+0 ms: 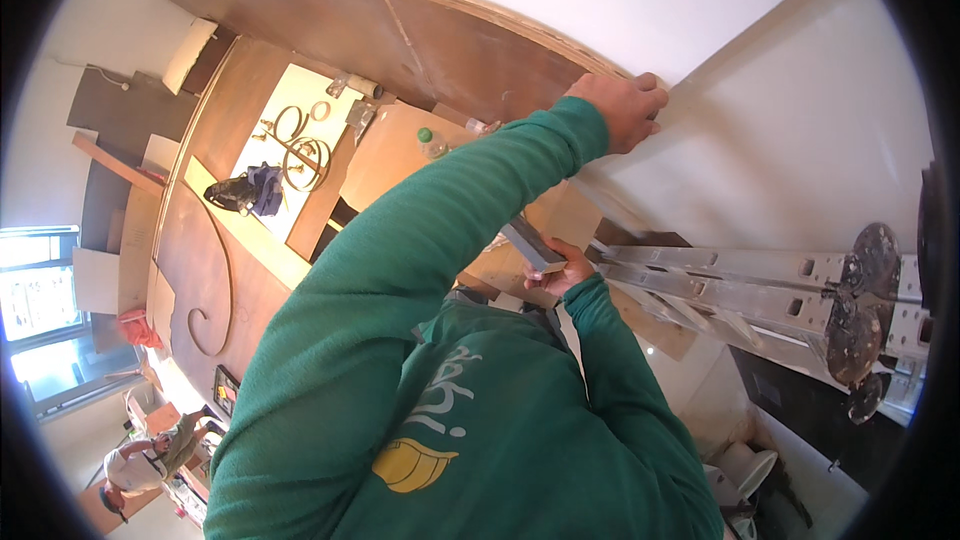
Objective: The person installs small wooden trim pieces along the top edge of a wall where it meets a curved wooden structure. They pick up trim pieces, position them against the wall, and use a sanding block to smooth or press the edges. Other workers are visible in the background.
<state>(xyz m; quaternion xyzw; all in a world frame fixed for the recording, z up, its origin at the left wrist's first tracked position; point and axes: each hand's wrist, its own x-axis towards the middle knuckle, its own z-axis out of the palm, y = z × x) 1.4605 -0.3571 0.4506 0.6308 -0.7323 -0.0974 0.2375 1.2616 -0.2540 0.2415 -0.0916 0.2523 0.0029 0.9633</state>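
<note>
My left hand [620, 112] is raised to the end of a curved brown plywood panel [470, 45], where it meets the white surface [750, 80]. Its fingers are curled and bunched; whether they grip the edge or something small is hidden. Lower down, beside the green sleeve, my right hand [562, 270] is closed around a long grey rectangular object [538, 245], whose far end is partly hidden behind my left arm.
Metal ladder rails [720, 275] stand at the right. Below me a wooden surface [218, 270] holds a white board with coiled strips [305, 160], a dark bag [240, 192] and a green-capped bottle [430, 145]. A co-worker [135, 465] is at lower left, near a window [30, 290].
</note>
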